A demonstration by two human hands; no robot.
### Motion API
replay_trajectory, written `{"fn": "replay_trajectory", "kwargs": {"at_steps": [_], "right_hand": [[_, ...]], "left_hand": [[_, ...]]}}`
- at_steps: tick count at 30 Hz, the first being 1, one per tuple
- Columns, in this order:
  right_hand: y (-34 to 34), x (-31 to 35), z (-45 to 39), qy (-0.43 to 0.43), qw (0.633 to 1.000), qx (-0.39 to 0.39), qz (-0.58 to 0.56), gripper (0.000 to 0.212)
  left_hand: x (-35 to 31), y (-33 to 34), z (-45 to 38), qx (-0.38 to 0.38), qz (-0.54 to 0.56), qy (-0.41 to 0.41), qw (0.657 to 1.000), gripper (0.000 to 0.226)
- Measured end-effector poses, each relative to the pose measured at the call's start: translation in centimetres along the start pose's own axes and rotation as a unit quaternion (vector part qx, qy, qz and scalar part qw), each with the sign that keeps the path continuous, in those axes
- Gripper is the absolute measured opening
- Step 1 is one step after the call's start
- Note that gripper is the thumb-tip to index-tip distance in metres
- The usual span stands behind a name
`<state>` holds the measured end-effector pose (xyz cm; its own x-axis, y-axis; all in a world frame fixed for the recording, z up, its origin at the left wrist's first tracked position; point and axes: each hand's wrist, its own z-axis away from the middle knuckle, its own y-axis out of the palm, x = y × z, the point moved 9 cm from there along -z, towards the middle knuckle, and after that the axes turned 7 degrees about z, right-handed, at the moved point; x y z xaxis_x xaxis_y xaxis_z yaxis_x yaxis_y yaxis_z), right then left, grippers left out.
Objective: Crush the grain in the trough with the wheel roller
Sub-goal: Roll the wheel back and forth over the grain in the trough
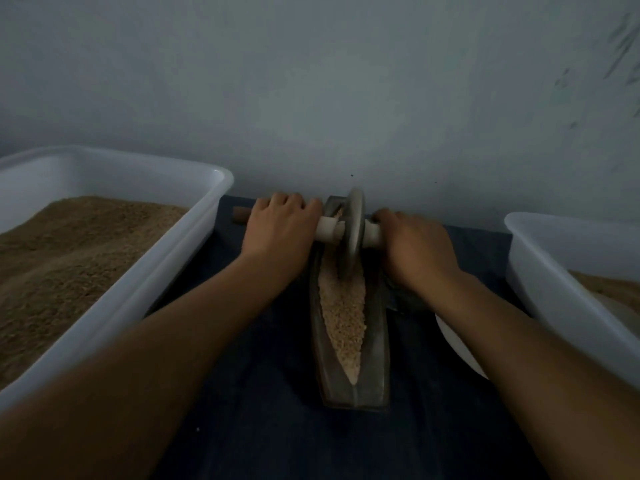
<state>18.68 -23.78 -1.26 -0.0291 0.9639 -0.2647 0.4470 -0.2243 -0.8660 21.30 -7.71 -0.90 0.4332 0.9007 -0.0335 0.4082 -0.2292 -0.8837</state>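
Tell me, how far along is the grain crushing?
Mid-job. Both hands, left and right, grip the axle of the wheel roller, standing at the trough's far end. The grain nearer the camera looks coarse, so more passes seem needed.

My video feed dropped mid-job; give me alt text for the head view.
Both hands, left hand and right hand, grip the axle of a wheel roller standing in the far end of a trough of pale grain. A white tub of brown meal sits left, another tub right.
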Motion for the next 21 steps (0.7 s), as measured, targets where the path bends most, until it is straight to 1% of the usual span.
{"fn": "replay_trajectory", "kwargs": {"at_steps": [3, 6, 10, 13, 15, 18, 21], "right_hand": [[0.7, -0.3, -1.3, 0.005, 1.0, 0.011, -0.015, 0.028], [1.1, -0.7, -1.5, 0.022, 0.998, 0.018, -0.052, 0.024], [-0.1, 0.0, -0.4, 0.01, 0.999, -0.022, -0.044, 0.015], [-1.3, 0.6, 1.5, 0.015, 0.999, -0.05, -0.011, 0.006], [-1.8, 1.2, 3.0, 0.008, 0.998, -0.058, -0.012, 0.008], [-2.7, 1.6, 5.4, -0.016, 0.996, -0.069, -0.049, 0.014], [-3.9, 1.9, 7.8, -0.034, 0.994, -0.071, -0.078, 0.029]], "left_hand": [[-0.3, 0.0, -1.3, -0.001, -0.017, -0.004, 1.0, 0.046], [-0.7, -0.1, -1.8, -0.015, -0.028, -0.006, 0.999, 0.04], [-0.2, 0.0, -0.7, 0.003, -0.002, -0.007, 1.0, 0.027], [-0.4, -0.5, 1.5, 0.004, 0.017, -0.002, 1.0, 0.025], [-0.8, -1.0, 3.2, 0.002, 0.024, 0.004, 1.0, 0.024], [-1.5, -2.3, 5.7, -0.006, 0.046, 0.015, 0.999, 0.028], [-2.0, -4.2, 8.0, -0.029, 0.076, 0.021, 0.996, 0.03]]}}
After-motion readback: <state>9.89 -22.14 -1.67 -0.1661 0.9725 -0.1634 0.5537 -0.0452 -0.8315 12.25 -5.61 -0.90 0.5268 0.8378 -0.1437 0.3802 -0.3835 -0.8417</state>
